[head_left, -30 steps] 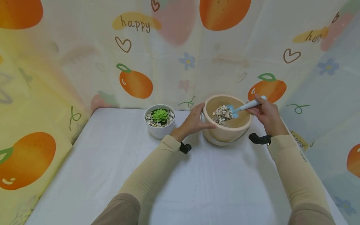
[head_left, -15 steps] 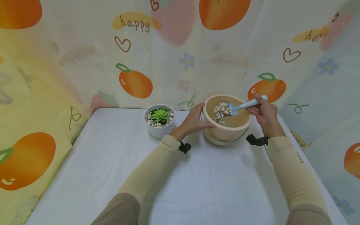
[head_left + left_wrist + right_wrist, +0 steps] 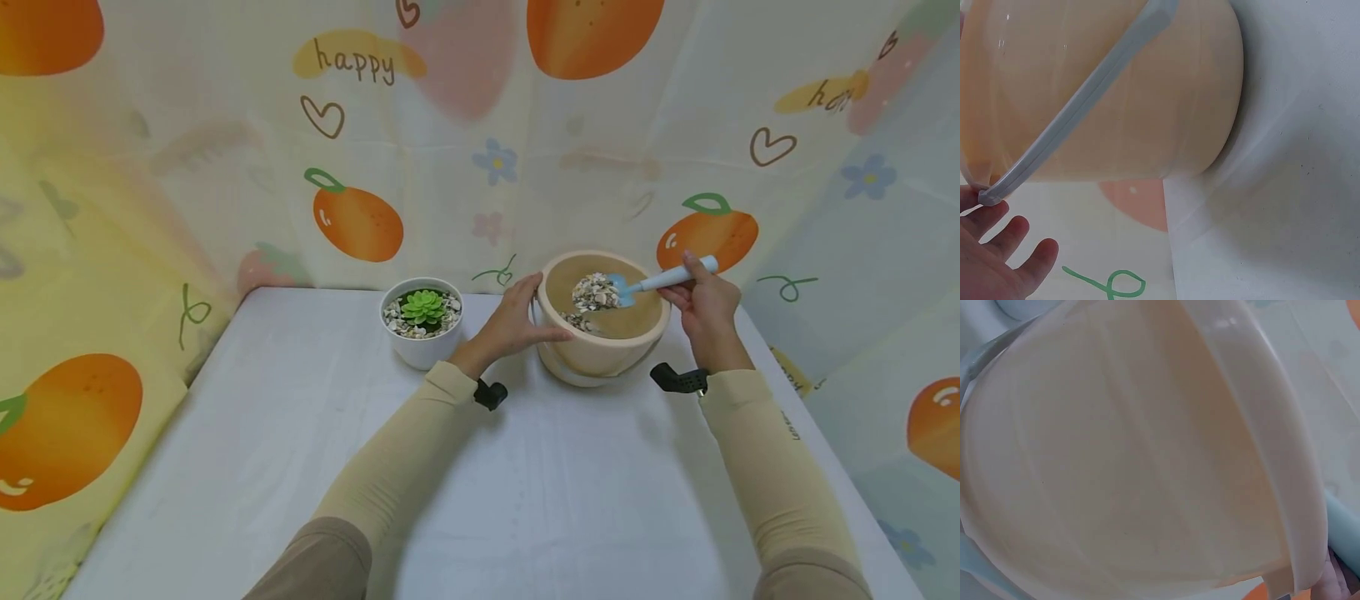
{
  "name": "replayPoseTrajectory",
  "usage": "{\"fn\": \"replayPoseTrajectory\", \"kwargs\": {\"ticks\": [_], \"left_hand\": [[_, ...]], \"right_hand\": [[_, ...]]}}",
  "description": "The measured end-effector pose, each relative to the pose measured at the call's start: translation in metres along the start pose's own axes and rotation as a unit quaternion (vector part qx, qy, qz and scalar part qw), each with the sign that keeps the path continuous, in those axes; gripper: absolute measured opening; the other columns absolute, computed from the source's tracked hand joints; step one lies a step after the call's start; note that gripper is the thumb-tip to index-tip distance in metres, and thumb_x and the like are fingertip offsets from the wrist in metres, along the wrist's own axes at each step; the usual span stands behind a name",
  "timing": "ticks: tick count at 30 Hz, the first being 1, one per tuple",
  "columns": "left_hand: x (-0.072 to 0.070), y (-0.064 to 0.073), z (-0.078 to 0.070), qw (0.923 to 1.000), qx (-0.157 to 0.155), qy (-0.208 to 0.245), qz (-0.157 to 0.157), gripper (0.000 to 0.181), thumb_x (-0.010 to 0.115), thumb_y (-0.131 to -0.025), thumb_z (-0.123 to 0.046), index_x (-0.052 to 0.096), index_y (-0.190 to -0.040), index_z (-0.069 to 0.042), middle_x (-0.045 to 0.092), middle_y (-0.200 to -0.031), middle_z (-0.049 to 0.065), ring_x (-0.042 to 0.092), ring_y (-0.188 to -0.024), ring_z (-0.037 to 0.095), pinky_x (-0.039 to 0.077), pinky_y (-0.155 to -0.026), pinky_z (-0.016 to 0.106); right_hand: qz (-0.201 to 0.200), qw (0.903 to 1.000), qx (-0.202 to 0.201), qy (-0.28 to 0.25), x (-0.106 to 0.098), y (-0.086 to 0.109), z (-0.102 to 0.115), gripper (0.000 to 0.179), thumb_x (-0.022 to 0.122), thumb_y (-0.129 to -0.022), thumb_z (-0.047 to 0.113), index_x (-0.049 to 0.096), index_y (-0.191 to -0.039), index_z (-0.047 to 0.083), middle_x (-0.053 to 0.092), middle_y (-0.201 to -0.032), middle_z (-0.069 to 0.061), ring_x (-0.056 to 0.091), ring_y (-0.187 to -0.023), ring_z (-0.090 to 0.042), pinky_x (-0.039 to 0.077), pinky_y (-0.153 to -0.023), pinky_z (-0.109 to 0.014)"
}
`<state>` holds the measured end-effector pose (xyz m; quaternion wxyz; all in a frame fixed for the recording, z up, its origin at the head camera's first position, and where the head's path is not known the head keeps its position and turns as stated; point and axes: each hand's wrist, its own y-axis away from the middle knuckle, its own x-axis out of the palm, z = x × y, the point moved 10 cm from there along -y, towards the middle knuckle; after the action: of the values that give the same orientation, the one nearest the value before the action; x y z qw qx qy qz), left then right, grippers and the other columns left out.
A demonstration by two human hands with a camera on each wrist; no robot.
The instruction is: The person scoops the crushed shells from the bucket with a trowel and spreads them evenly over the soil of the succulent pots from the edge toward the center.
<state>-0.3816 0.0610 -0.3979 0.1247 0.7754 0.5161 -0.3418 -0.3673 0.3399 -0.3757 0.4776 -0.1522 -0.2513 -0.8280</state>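
A peach-coloured bucket stands toward the back right of the table, with small stones at the bottom. My left hand holds its left side, thumb at the near rim and fingers around toward the back. In the left wrist view, fingertips meet the end of the grey bail handle. My right hand grips the handle of a light blue toy shovel above the right rim. Its blade, inside the bucket, bears a heap of stones. The right wrist view is mostly filled by the bucket's wall.
Left of my left hand is a white pot with a green succulent ringed by pale stones. A white cloth covers the table. Close behind hangs a fruit-printed curtain, which continues along both sides.
The loaded shovel has risen slightly within the bucket, so its stones now show apart from those below. My right forearm has shifted a little left; my left hand keeps its hold.
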Motion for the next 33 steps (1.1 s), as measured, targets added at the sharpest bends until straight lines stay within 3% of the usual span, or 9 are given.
{"fn": "replayPoseTrajectory", "kwargs": {"ticks": [4,11,21,33], "left_hand": [[-0.001,0.000,-0.001,1.0000,0.003,0.001,-0.002,0.111,0.082,-0.072,-0.051,0.021,-0.155,-0.009,0.025,-0.160,0.012,0.023,-0.148,0.029,0.029,-0.118,0.046],[0.000,0.000,0.001,1.0000,0.001,-0.001,-0.001,0.111,0.082,-0.072,-0.052,0.020,-0.155,-0.010,0.025,-0.160,0.012,0.023,-0.149,0.030,0.029,-0.118,0.046],[-0.001,0.003,0.001,0.9999,0.010,-0.001,-0.014,0.109,0.081,-0.074,-0.051,0.021,-0.155,-0.011,0.026,-0.159,0.011,0.024,-0.148,0.029,0.030,-0.118,0.047],[-0.006,0.006,0.000,0.9991,0.024,-0.003,-0.036,0.100,0.081,-0.075,-0.047,0.030,-0.152,-0.010,0.034,-0.155,0.013,0.029,-0.145,0.030,0.032,-0.116,0.047]], "right_hand": [[-0.004,0.9999,-0.009,-0.006,-0.001,0.001,0.000,0.029,0.078,-0.082,0.019,0.063,-0.103,0.005,0.071,-0.071,-0.008,0.074,-0.068,-0.019,0.057,-0.067,-0.035],[-0.001,0.9997,-0.011,-0.023,-0.001,0.003,-0.002,0.040,0.077,-0.082,0.021,0.062,-0.115,0.005,0.072,-0.076,-0.007,0.074,-0.073,-0.019,0.055,-0.073,-0.037],[-0.001,0.9992,-0.019,-0.036,0.000,0.006,0.000,0.028,0.074,-0.085,0.020,0.062,-0.106,0.006,0.071,-0.078,-0.008,0.075,-0.074,-0.019,0.056,-0.072,-0.036],[-0.007,0.9991,-0.018,-0.038,0.000,0.012,0.001,0.036,0.079,-0.079,0.023,0.063,-0.107,0.008,0.071,-0.081,-0.007,0.075,-0.077,-0.019,0.057,-0.074,-0.034]]}}
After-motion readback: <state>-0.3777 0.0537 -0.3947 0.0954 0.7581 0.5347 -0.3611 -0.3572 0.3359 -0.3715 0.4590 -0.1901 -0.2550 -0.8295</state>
